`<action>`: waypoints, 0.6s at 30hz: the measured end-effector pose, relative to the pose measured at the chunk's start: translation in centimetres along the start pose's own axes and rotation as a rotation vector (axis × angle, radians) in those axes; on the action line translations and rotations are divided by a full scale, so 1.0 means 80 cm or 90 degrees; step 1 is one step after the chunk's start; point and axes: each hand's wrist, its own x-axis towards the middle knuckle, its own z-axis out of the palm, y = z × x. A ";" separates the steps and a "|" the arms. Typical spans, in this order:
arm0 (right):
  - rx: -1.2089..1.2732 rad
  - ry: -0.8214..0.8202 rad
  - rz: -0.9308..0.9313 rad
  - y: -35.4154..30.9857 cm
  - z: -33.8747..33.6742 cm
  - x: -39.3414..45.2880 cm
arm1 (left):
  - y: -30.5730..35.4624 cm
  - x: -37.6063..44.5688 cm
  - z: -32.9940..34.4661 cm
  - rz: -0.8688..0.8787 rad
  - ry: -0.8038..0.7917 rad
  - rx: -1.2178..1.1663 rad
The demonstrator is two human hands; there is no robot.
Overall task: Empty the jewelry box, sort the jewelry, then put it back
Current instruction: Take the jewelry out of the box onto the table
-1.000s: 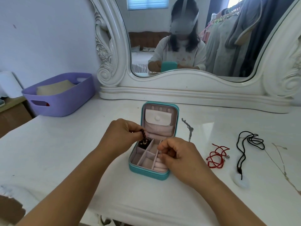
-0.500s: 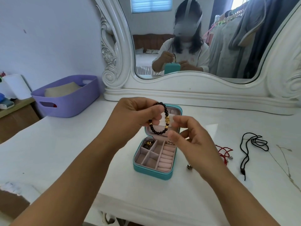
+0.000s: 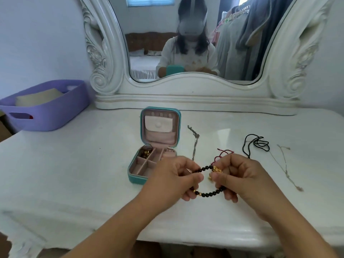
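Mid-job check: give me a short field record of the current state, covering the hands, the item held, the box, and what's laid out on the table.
left hand: pinches the black bead bracelet with gold beads
right hand: pinches the same bracelet's other side
bracelet position: held above the white tabletop, right of the box
teal jewelry box with pink lining: open, lid upright; gold pieces in back-left compartment
laid out on table: silver chain, red cord, black cord necklace, thin pale chain
purple plastic basket: far left
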 end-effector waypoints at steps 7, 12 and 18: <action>-0.308 0.072 0.014 0.022 -0.009 -0.022 | -0.027 0.003 0.031 0.100 0.066 0.318; -0.312 0.117 -0.035 0.027 -0.013 -0.021 | -0.033 0.004 0.032 0.172 0.123 0.342; -0.124 0.209 -0.007 0.035 -0.022 -0.019 | -0.041 -0.003 0.028 0.202 0.161 0.267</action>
